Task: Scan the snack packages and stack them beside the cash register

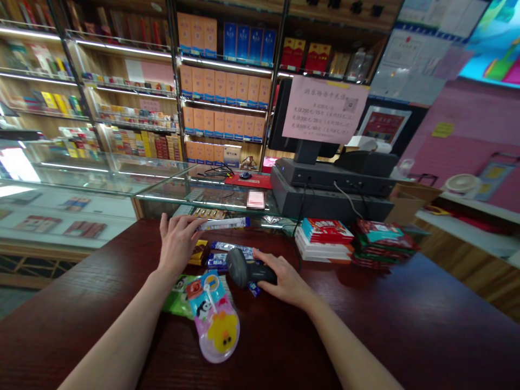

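Note:
My left hand (179,244) pinches one end of a slim white-and-blue packet (226,223), held level just above the far side of the counter. My right hand (286,280) is wrapped round the handle of a black barcode scanner (239,268), whose head points left. Beneath and behind the scanner lie blue-and-white snack packets (216,262), partly covered by it. Beside my left wrist is a yellow-and-brown packet (199,252). Nearer to me, a clear pack with a yellow chick design (222,330) overlaps a green panda packet (179,303).
Stacked red and white boxes (325,241) and dark red packs (384,244) stand on the right of the dark wooden counter (292,346). Behind are a register (325,184) with a pink sign (325,108) and a glass display case (195,189). Stocked shelves (227,103) line the wall.

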Demonstrator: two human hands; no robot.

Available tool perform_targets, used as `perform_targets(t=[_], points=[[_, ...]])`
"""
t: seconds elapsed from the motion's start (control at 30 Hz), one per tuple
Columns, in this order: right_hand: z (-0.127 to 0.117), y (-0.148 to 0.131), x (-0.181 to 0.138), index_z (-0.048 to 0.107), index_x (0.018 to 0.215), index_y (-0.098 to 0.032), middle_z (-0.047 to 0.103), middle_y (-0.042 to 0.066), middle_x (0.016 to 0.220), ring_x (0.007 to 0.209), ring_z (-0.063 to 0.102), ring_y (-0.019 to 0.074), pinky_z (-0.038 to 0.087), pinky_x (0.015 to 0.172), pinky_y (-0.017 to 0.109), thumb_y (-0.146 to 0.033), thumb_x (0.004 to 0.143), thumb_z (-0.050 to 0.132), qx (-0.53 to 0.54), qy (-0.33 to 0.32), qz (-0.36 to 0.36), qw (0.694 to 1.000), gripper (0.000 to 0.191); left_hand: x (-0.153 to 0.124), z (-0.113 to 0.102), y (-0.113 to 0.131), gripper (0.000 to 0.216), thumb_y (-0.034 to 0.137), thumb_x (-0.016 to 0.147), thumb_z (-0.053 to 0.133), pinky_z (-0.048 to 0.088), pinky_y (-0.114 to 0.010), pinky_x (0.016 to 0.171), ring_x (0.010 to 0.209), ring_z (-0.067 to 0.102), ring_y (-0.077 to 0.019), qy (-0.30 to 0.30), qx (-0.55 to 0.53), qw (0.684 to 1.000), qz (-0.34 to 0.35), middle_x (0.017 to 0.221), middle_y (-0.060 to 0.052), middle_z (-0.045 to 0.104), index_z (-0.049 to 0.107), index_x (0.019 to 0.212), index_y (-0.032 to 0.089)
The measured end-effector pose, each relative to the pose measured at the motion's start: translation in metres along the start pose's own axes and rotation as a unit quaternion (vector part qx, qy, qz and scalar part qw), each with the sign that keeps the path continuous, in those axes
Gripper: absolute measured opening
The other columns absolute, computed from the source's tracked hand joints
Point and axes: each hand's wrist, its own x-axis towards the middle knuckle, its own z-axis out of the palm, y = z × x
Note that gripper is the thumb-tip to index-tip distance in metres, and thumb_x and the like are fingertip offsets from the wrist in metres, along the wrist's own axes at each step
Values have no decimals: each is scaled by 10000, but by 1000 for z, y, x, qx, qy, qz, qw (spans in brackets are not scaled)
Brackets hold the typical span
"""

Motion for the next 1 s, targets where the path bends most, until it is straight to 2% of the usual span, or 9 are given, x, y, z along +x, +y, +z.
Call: perform_targets(t=[0.37,0.6,0.7,0.8,0.9,1.0], points=[[5,0,0,328,1540,-279,564,94,1437,1263,550,239,357,1003,369,-179,824,618,-61,-30,-24,997,779,1,0,5,276,291,934,597,141,-609,1206,1128,554,-284,-5,-5,1000,6,1098,-47,699,690,1193,298],[3,-3,0,404,1506,-262,581,94,1429,1245,563,238,365,1027,384,-217,858,619,-64,-15,-44,997,684,2,1,6,279,288,935,601,136,-600,1216,1125,561,-273,2,-15,1000,27,1101,-44,698,687,1200,307],[5,-1,2,492,1446,-267,641,83,1355,1195,592,237,391,1023,402,-263,921,593,-34,45,-24,998,535,2,1,8,273,290,940,595,134,-602,1218,1128,565,-267,2,-26,999,37,1108,-44,696,688,1197,306],[8,6,7,568,1370,-269,705,74,1235,1061,652,223,454,968,395,-311,952,558,43,157,36,986,419,3,0,12,282,297,940,601,140,-602,1219,1126,570,-262,0,-40,998,50,1108,-40,697,682,1209,314],[10,15,12,592,1327,-243,723,90,1194,1020,681,222,509,897,368,-369,939,567,157,257,104,948,409,4,-2,19,274,310,941,601,150,-598,1219,1122,575,-259,-6,-54,996,69,1096,-39,700,687,1202,313],[11,22,16,599,1310,-212,729,108,1178,1023,688,234,527,867,361,-421,887,628,244,301,145,910,472,5,-4,26,269,318,946,595,149,-598,1220,1127,574,-257,-16,-66,994,88,1083,-39,700,692,1197,317]])
